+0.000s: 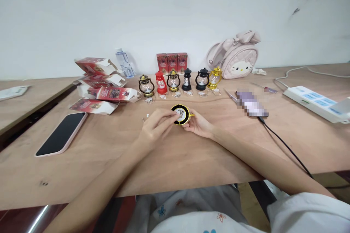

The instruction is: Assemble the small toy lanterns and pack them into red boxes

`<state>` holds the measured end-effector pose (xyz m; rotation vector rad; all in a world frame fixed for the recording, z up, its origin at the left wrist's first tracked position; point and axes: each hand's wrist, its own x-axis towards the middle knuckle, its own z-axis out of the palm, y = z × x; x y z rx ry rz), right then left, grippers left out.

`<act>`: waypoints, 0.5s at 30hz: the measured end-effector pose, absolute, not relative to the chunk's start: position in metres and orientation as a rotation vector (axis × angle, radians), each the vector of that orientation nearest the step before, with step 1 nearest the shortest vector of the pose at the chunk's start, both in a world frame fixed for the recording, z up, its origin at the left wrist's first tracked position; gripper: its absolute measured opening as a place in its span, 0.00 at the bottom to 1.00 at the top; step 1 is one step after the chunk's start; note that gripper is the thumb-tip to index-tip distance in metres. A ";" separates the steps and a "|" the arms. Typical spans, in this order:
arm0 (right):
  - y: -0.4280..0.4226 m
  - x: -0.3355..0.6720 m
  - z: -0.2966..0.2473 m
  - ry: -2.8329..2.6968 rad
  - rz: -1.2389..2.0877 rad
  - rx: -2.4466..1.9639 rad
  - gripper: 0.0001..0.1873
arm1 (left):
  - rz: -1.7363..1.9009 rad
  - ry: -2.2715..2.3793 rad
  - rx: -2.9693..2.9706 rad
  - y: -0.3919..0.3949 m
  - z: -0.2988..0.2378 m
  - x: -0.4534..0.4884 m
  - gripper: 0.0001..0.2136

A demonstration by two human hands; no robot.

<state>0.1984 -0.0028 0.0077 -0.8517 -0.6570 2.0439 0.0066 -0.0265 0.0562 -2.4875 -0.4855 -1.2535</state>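
A small black-and-gold lantern (181, 114) lies tipped with its round underside facing me, just above the wooden table (175, 160). My right hand (199, 125) is closed around it from the right. My left hand (157, 125) reaches in from the left, its fingertips pinched at the lantern's base. Whether the left fingers hold some tiny part is too small to tell. Behind the hands stands a row of several little lanterns (177, 81), in gold, red and black.
Several opened red cartons (101, 80) lie at the back left, a phone (62, 133) with a pink case on the left. Three red boxes (172, 62), a water bottle (124, 62) and a pink backpack (235, 56) stand at the wall. A power strip (314, 102) and black cable (284, 145) lie right.
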 end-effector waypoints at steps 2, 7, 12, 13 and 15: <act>-0.002 0.198 0.006 -0.664 2.041 -0.834 0.14 | -1.212 -0.490 -2.532 -0.029 0.053 0.006 0.11; -0.001 0.199 0.004 -0.674 2.038 -0.812 0.13 | -1.259 -0.561 -2.701 -0.032 0.044 0.002 0.12; -0.001 0.200 0.000 -0.690 2.051 -0.807 0.14 | -1.204 -0.395 -2.548 -0.028 0.038 -0.003 0.14; 0.000 0.201 -0.001 -0.693 2.047 -0.807 0.13 | -1.191 -0.368 -2.508 -0.028 0.038 -0.004 0.14; 0.000 0.201 -0.001 -0.702 2.044 -0.800 0.13 | -1.171 -0.341 -2.450 -0.030 0.039 -0.005 0.16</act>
